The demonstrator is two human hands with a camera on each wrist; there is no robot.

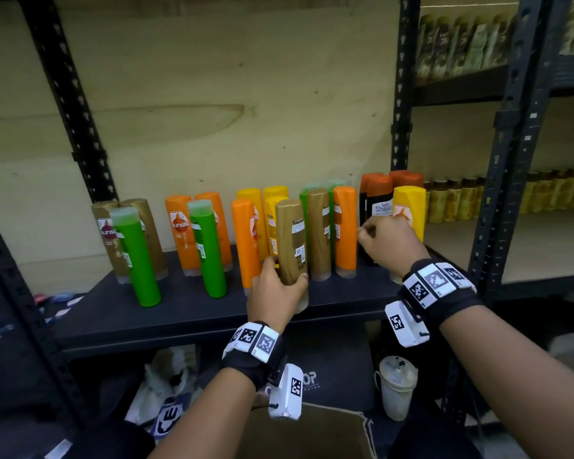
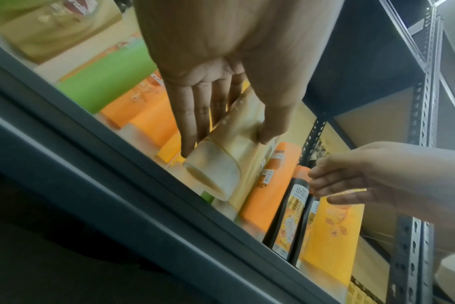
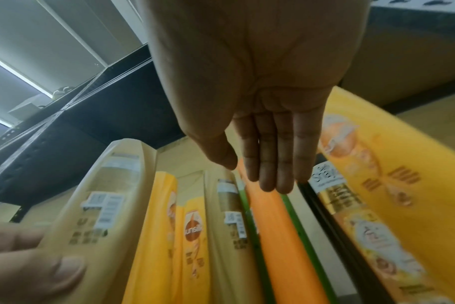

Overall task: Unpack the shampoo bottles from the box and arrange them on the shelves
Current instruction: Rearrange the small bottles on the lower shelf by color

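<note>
A: Starting at the left, what stands on the dark metal shelf (image 1: pixel 186 313)?

B: Tall plastic shampoo bottles, cap-down: a bright green bottle (image 1: pixel 136 256) before two brown ones, then orange and yellow ones.

A: And the left hand (image 1: pixel 277 294)?

B: It grips a tall golden-brown plastic bottle (image 1: pixel 291 241) low on its body, near the shelf's front edge. From the head view I cannot tell whether the cap touches the shelf. The left wrist view shows the pale translucent cap (image 2: pixel 212 174) tilted and the fingers (image 2: pixel 189 123) lying down one side, thumb on the other.

A: The right hand (image 1: pixel 391 241)?

B: From above it looks loosely curled in front of the black bottle with an orange top (image 1: pixel 378 200) and the yellow plastic bottle (image 1: pixel 410 207). The right wrist view shows straight fingers (image 3: pixel 270 162) together, holding nothing.

A: The cardboard box (image 1: pixel 312 435)?

B: Only the head view shows it, open, below the left wrist.
</note>
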